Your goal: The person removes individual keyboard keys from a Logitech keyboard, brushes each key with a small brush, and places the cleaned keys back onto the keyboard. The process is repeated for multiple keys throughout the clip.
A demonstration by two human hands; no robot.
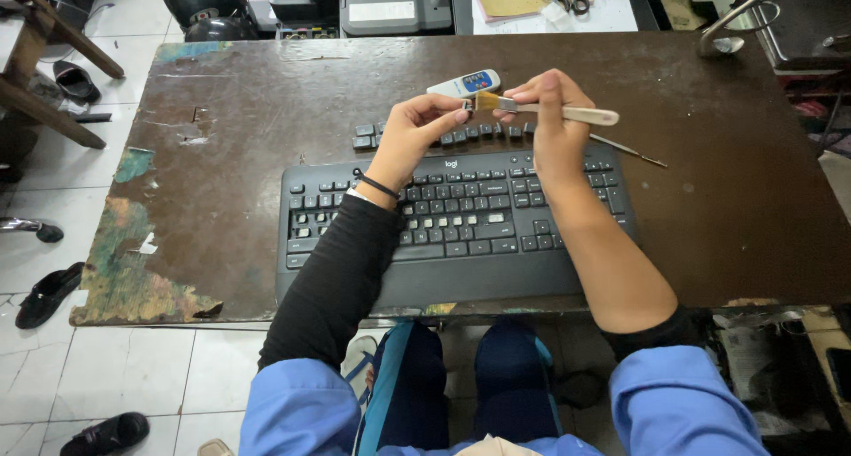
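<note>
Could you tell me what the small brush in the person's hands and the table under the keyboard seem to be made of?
The brush in the right hand looks like a smooth cream handle, plastic or painted wood, with a shiny metal ferrule and pale yellowish bristles that the left hand touches. The table looks like dark brown coated board: its glossy surface is scratched and peels at the left corner, baring a greenish layer.
</note>
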